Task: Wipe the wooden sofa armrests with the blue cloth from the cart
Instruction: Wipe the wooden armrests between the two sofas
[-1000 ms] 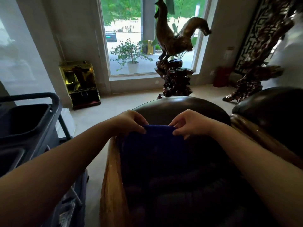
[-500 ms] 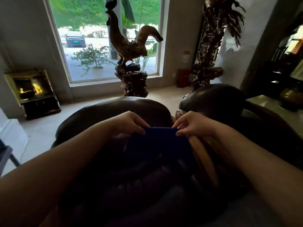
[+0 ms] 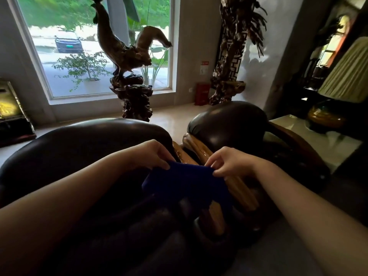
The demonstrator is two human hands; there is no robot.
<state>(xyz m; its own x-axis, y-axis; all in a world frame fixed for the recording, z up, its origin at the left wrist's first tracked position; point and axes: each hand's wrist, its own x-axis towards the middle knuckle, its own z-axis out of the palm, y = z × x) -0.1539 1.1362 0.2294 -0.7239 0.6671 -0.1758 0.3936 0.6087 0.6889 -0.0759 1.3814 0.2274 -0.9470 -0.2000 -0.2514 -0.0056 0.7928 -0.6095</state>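
Cloth (image 3: 185,182): blue, stretched left to right between both hands, its upper edge roughly level, the rest hanging toward the camera over the wooden armrest (image 3: 237,188). Left hand (image 3: 153,154) fingers pinch the upper left corner; right hand (image 3: 229,162) fingers pinch the upper right corner. Against the frame half a second ago, the grip is unchanged, while the view has swung right: more armrest wood shows, and a lamp (image 3: 342,86) enters at right. Containers: none visible.
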